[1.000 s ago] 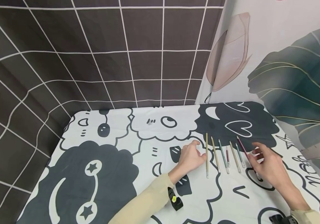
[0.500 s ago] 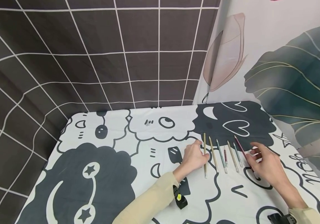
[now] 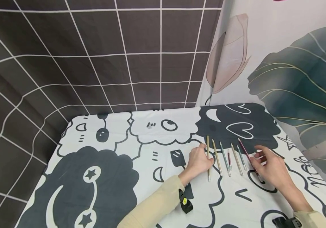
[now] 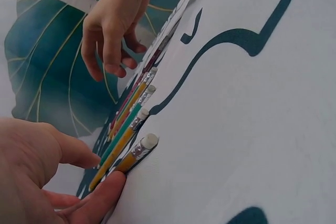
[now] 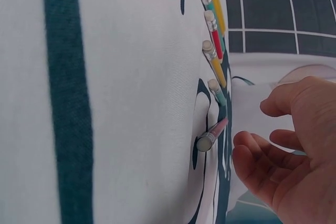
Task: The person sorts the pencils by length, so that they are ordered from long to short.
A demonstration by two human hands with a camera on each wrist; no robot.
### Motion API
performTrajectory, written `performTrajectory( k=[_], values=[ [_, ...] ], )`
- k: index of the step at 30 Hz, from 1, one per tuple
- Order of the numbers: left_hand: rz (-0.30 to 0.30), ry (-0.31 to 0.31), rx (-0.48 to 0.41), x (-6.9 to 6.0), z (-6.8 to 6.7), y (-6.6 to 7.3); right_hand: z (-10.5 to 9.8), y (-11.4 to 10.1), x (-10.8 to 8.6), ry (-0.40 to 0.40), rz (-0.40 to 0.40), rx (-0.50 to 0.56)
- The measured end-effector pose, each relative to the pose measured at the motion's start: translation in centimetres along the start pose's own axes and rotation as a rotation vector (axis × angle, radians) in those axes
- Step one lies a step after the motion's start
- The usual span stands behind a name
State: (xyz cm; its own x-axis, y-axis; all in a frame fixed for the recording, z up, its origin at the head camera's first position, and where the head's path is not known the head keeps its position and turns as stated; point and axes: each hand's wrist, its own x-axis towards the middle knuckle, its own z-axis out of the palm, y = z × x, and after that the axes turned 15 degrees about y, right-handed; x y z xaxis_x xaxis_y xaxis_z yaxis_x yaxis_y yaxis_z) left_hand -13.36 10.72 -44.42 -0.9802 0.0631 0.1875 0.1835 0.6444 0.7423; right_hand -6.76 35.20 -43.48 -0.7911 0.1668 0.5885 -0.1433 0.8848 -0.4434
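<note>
Several pencils with white erasers lie side by side on the cloth, erasers toward the person. My left hand is over the leftmost yellow pencil, its thumb and a finger spread on either side. In the left wrist view a fingertip touches or nearly touches that pencil's shaft, below the eraser. At the right end lies a dark red pencil, slanted from the others. Beside it my right hand hovers with loosely bent fingers; the right wrist view shows a gap between them and the pencil.
Between the end pencils lie another yellow pencil, a green pencil, a short red pencil, a third yellow pencil and a shorter green pencil. A patterned cloth covers the table. A dark checked curtain hangs behind.
My left hand has shifted slightly right, its thumb now past the leftmost yellow pencil. The right hand keeps its place by the dark red pencil. The head view has swung a little.
</note>
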Motion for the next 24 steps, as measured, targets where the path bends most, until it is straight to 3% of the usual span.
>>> performTrajectory(
  k=[24],
  values=[
    [0.064, 0.007, 0.075, 0.21, 0.65, 0.05, 0.63, 0.83, 0.09, -0.093, 0.084, -0.023]
  ],
)
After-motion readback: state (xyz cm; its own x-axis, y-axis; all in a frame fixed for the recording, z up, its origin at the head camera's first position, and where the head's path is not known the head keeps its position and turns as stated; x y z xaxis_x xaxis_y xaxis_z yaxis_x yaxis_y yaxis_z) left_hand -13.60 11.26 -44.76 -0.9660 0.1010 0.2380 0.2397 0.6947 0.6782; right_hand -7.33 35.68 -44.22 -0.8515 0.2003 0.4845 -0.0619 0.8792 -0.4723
